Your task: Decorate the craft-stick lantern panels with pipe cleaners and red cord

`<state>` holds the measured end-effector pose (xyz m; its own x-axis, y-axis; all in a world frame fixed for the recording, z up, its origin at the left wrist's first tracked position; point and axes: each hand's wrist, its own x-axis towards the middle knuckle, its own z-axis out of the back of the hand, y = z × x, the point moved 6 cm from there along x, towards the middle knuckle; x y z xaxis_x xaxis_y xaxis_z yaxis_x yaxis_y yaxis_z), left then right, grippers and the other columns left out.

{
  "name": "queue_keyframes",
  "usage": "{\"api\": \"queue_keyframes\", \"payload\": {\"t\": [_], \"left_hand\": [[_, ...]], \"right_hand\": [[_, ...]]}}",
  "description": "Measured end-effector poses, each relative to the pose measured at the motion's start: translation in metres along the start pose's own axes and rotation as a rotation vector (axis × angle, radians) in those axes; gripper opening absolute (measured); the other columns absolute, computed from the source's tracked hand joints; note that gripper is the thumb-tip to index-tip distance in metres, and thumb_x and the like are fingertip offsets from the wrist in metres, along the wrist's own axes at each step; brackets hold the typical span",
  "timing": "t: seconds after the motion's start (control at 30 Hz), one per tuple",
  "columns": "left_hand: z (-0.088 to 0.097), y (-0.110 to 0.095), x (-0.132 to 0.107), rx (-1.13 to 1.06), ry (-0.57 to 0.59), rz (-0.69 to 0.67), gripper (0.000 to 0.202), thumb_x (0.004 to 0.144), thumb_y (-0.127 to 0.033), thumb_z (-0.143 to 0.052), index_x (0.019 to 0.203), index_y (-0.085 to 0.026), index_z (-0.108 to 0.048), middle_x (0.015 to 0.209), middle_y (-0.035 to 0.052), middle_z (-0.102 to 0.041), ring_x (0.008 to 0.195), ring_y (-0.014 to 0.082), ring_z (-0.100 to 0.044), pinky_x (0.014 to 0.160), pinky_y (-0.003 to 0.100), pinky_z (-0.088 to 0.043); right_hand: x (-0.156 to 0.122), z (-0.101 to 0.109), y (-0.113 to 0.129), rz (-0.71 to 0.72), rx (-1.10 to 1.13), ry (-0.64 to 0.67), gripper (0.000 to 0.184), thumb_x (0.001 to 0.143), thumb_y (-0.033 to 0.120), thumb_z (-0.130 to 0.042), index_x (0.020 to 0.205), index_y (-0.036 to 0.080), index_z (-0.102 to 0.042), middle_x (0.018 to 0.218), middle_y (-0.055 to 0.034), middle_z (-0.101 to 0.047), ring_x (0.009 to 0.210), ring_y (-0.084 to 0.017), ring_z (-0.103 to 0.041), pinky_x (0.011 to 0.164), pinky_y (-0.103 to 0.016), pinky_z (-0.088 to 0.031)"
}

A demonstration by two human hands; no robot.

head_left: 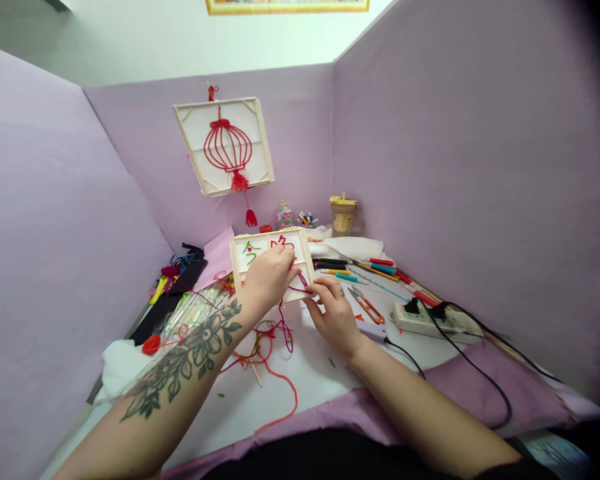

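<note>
A small white panel (pixel 307 257) with a pale wooden frame and dividers stands tilted in front of me. It bears green and red yarn characters. My left hand (pixel 273 270) reaches across its face, fingers bent and closed near the red character; what they hold is hidden. At the panel's lower right corner, my right hand (pixel 333 317) pinches a strand of purple yarn (pixel 300 289) against the edge. More purple yarn hangs below the panel in a loop. Red and green yarn (pixel 280 377) lies loosely on the white tabletop beneath.
Orange-handled snips (pixel 373 308), a power strip (pixel 420 320) with black cables and a purple glue-gun-like tool (pixel 373 330) lie right. Pens (pixel 340 275) lie behind. A framed red yarn lantern (pixel 227 147) hangs on the back partition. Plastic bags (pixel 193 320) lie left.
</note>
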<state>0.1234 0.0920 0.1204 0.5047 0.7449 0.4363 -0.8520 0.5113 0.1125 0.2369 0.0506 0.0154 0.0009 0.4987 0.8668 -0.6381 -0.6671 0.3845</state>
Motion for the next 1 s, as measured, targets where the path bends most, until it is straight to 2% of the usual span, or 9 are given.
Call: {"api": "queue_keyframes", "payload": {"t": [0.3, 0.53, 0.77, 0.87, 1.0], "left_hand": [[-0.005, -0.003, 0.004, 0.028, 0.013, -0.003, 0.01, 0.088, -0.027, -0.06, 0.086, -0.018, -0.056, 0.088, 0.0053, -0.061, 0.083, 0.0198, -0.06, 0.073, 0.029, -0.045], [-0.006, -0.004, 0.005, 0.036, 0.021, -0.002, 0.01, 0.088, -0.027, -0.058, 0.087, -0.017, -0.057, 0.088, 0.006, -0.061, 0.082, 0.0203, -0.06, 0.072, 0.03, -0.045], [-0.006, -0.005, 0.005, 0.029, 0.045, 0.0, 0.01, 0.087, -0.026, -0.06, 0.088, -0.017, -0.057, 0.089, 0.0056, -0.062, 0.083, 0.0198, -0.06, 0.073, 0.029, -0.046], [-0.005, -0.006, 0.006, 0.026, 0.04, -0.002, 0.009, 0.087, -0.025, -0.06, 0.089, -0.017, -0.057, 0.089, 0.005, -0.062, 0.082, 0.0195, -0.06, 0.073, 0.029, -0.046], [-0.005, -0.006, 0.006, 0.032, 0.043, -0.002, 0.01, 0.086, -0.026, -0.061, 0.089, -0.017, -0.057, 0.089, 0.0052, -0.062, 0.082, 0.0199, -0.061, 0.071, 0.029, -0.046]], "right_hand": [[0.0, 0.001, 0.001, 0.022, -0.007, -0.01, 0.017, 0.09, 0.019, -0.054, 0.106, 0.021, -0.057, 0.107, -0.0104, -0.055, 0.1, -0.022, -0.058, 0.083, -0.039, -0.057], [0.0, 0.002, 0.0, -0.03, 0.058, -0.002, 0.021, 0.089, 0.018, -0.055, 0.109, 0.02, -0.052, 0.11, -0.0116, -0.052, 0.093, -0.02, -0.059, 0.07, -0.033, -0.06], [-0.006, -0.003, -0.012, -0.141, 0.231, -0.071, 0.031, 0.085, 0.022, -0.061, 0.109, 0.021, -0.042, 0.113, -0.0113, -0.048, 0.094, -0.018, -0.057, 0.061, -0.028, -0.06], [-0.008, -0.002, -0.013, -0.136, 0.191, -0.082, 0.026, 0.084, 0.023, -0.062, 0.099, 0.022, -0.04, 0.112, -0.011, -0.048, 0.092, -0.018, -0.059, 0.066, -0.033, -0.059], [-0.006, 0.002, -0.007, -0.062, 0.045, -0.09, 0.023, 0.085, 0.023, -0.061, 0.084, 0.022, -0.038, 0.102, -0.0101, -0.052, 0.104, -0.024, -0.058, 0.08, -0.042, -0.056]]}}
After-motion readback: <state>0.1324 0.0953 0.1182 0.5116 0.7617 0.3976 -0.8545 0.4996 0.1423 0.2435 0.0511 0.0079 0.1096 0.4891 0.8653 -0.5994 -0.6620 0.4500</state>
